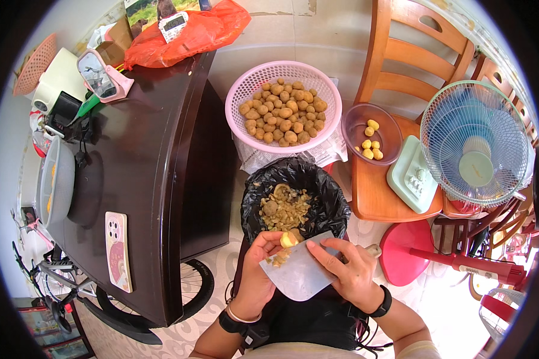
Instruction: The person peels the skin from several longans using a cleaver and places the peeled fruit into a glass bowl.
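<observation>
My left hand (259, 265) holds a small, partly peeled potato (289, 239) between thumb and fingers; yellow flesh shows on it. In my right hand (351, 269) is a broad-bladed kitchen knife (300, 273), fingers spread over the flat of the blade and the handle end poking out behind. The blade's far edge is by the potato, and bits of peel stick to its face. Just beyond both hands stands a bin lined with a black plastic bag (256, 220), with brown potato peelings (292, 213) inside.
A pink perforated basket (236, 119) full of small unpeeled potatoes rests on newspaper. On a wooden chair (373, 202) are a purple bowl (357, 123) with several peeled potatoes and a fan (475, 168). To the left, a dark table (130, 179) bears a phone (117, 251).
</observation>
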### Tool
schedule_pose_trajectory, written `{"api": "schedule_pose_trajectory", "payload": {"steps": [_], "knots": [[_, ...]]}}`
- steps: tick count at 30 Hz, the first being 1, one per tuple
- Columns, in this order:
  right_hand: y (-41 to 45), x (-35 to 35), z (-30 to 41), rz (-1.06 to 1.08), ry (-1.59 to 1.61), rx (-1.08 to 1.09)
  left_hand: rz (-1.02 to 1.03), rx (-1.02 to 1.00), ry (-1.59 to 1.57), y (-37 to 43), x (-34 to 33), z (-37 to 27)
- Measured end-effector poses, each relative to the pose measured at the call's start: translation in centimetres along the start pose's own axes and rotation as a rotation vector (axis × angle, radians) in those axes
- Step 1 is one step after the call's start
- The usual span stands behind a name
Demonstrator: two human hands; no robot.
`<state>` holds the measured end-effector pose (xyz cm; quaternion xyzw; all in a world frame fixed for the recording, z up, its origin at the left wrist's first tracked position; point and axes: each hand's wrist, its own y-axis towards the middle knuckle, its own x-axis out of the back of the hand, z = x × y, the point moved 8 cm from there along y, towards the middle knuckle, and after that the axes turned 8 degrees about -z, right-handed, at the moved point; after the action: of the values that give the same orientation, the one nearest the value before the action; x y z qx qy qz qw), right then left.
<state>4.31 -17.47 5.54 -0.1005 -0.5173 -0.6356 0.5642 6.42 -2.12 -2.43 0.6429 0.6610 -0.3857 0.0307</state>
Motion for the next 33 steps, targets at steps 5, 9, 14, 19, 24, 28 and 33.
{"api": "schedule_pose_trajectory", "payload": {"steps": [5, 9, 14, 19, 24, 28, 33], "knots": [[0.0, 0.0, -0.3, -0.005, -0.012, -0.019, 0.019, 0.034, -0.054, 0.1, -0.1, 0.1], [-0.2, 0.0, -0.5, -0.009, -0.02, -0.023, 0.034, 0.038, -0.077, -0.1, -0.1, 0.1], [-0.3, -0.2, -0.5, 0.006, -0.029, -0.028, 0.033, 0.076, -0.084, 0.0, 0.2, 0.3], [-0.2, -0.1, -0.5, 0.007, -0.034, -0.025, 0.035, 0.14, -0.13, -0.2, 0.0, 0.6], [-0.3, -0.3, -1.8, 0.029, 0.0, -0.093, -0.008, 0.129, -0.079, -0.2, -0.2, 0.1], [-0.3, -0.7, -2.9, 0.087, -0.025, -0.206, 0.055, 0.166, -0.039, -0.2, -0.5, 0.3], [-0.2, -0.9, -2.6, 0.105, 0.035, -0.252, 0.002, 0.097, -0.032, 0.1, -0.8, 0.0]]}}
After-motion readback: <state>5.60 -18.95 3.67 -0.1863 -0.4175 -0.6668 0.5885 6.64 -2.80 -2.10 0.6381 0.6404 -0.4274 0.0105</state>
